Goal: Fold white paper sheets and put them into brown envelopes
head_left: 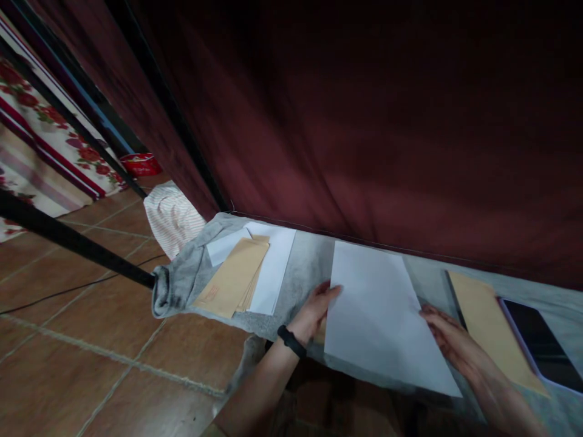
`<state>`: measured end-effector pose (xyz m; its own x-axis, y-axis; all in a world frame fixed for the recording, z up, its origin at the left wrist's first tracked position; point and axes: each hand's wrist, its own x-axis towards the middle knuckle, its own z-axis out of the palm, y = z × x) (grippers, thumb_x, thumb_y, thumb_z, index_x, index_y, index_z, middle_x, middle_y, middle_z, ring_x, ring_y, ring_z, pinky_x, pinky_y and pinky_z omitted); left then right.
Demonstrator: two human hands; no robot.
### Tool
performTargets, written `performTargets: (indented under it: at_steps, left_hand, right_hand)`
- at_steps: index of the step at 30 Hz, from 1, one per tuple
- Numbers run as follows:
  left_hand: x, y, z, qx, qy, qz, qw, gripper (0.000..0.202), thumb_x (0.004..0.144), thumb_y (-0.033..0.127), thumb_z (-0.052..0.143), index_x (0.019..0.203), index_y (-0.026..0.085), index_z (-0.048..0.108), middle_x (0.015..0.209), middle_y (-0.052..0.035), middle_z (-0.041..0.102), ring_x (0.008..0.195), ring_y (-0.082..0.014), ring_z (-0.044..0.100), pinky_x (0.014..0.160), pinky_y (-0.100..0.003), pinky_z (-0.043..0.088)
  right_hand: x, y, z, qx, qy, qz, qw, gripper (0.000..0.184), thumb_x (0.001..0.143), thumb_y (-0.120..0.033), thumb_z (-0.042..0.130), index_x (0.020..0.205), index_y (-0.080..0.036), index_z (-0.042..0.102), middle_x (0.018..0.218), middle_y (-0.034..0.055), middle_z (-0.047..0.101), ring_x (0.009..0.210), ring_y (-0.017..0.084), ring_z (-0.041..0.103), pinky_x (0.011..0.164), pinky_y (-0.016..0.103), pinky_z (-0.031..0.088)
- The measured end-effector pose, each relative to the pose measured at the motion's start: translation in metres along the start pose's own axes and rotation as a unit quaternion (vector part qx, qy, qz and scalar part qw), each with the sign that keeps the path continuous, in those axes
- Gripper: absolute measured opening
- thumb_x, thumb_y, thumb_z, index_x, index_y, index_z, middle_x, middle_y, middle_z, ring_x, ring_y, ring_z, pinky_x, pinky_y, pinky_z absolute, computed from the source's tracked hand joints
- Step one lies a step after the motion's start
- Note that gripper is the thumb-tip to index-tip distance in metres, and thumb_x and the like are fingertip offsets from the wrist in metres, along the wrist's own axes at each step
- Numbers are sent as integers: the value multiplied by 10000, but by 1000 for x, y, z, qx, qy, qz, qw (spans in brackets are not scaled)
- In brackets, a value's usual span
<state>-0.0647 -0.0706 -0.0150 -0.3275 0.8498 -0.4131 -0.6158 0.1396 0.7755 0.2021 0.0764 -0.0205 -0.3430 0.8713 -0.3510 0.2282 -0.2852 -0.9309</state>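
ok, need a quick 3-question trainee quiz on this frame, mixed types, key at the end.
1. True or false: the left hand and the right hand both touch the white sheet.

2. Pick one. Where is the black band worn?
A. on the right wrist
B. on the left wrist
C. on both wrists

3. Short answer: which device lies on the grey cloth, toward the right edge of the picture?

Key:
1. True
2. B
3. A phone
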Motion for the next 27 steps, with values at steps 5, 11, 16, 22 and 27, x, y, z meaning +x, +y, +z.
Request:
performTargets:
  at_steps: [5,11,16,22,27]
  left_hand:
    - [2,-10,7,31,19,-10,999,411,598,256,828,981,124,755,889,-88,778,790,-241,701,748,-344,529]
    - [3,-2,-7,37,22,-34,998,292,612,213,766,898,156,756,832,-55,768,729,-223,695,724,-340,519]
    - [4,2,-14,44,30,-40,998,319,603,203,742,918,157,752,818,-45,767,704,-210,685,700,-328,519]
    - [-8,4,-11,68,29,-35,997,358,593,198,723,947,156,758,862,-44,770,714,-192,677,689,-302,505]
    - [-15,9,-15,114,78,-21,990,415,649,312,715,1046,191,732,948,-59,773,837,-231,697,744,-333,532]
  right_hand:
    - [2,10,1,25,-10,27,999,342,718,-443,733,998,-248,710,800,69,758,637,252,723,522,321,561]
    - [1,7,-3,-54,-67,-86,993,733,819,-429,635,1510,-324,415,1191,121,722,949,269,741,770,373,597]
    - [-4,7,0,-144,-87,-190,967,605,744,-419,678,1332,-281,637,1284,135,659,1185,320,629,990,453,518]
    - [-7,14,0,-316,-29,-351,881,367,816,-328,620,1155,-332,758,1530,55,467,1449,341,374,1193,540,293]
    - [-14,9,6,-314,-197,-340,865,342,885,-412,633,1205,-367,743,1402,48,633,1375,325,500,1219,568,238]
